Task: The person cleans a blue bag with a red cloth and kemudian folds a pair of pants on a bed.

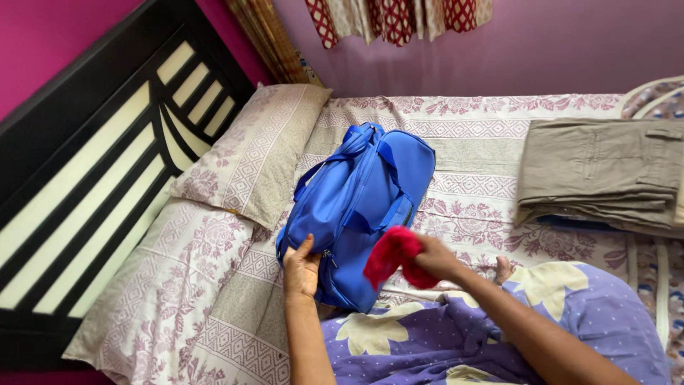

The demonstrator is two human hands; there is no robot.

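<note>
Head view: left hand (301, 269) flat, steadying blue bag (360, 207); right hand (436, 257) clutches red cloth (392, 257) beside it, not yet inside.

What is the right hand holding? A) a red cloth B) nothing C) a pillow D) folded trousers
A: the right hand grips a red cloth beside the blue bag, which the left hand touches.
</note>
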